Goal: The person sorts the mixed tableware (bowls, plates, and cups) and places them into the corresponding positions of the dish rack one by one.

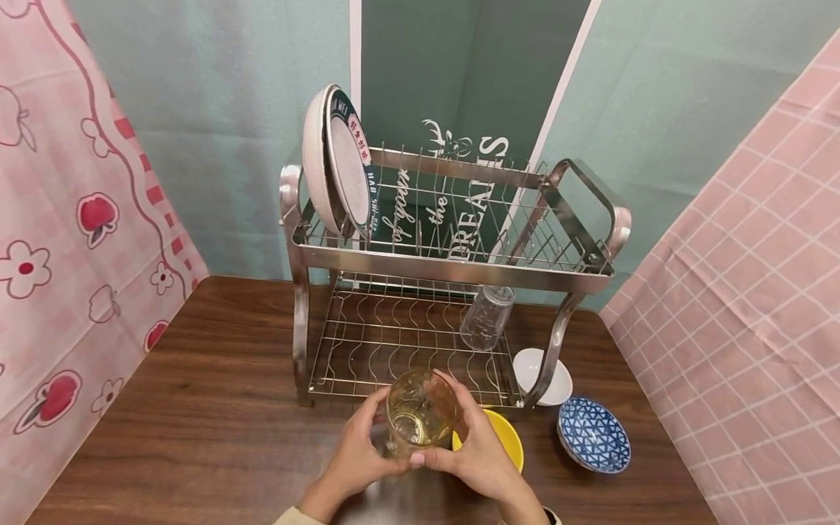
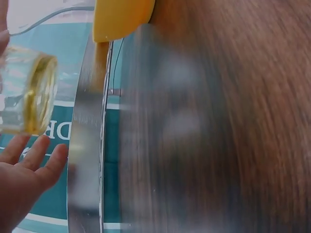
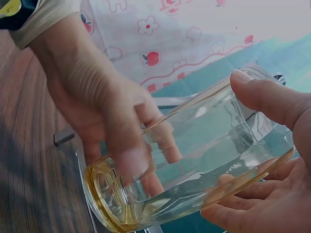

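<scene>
A clear amber-tinted drinking glass [image 1: 420, 412] is held tilted in front of the dish rack's lower tier. My right hand [image 1: 475, 448] grips it, thumb on one side and fingers on the other; the right wrist view shows this grip [image 3: 277, 141] around one end. At the glass's thick-based end is my left hand [image 1: 361, 448], its thumb and spread fingers on either side. In the left wrist view, the left hand's fingers [image 2: 36, 158] look loosely extended close to the glass [image 2: 26, 92]; whether they touch it is hard to tell.
The two-tier metal dish rack [image 1: 453, 270] carries a white bowl [image 1: 316, 164] and a patterned-rim plate [image 1: 351, 164] above. An upside-down clear glass [image 1: 488, 319] stands below. A yellow bowl [image 1: 508, 441], white bowl [image 1: 545, 375] and blue-patterned bowl [image 1: 593, 435] lie on the wooden table [image 1: 216, 408].
</scene>
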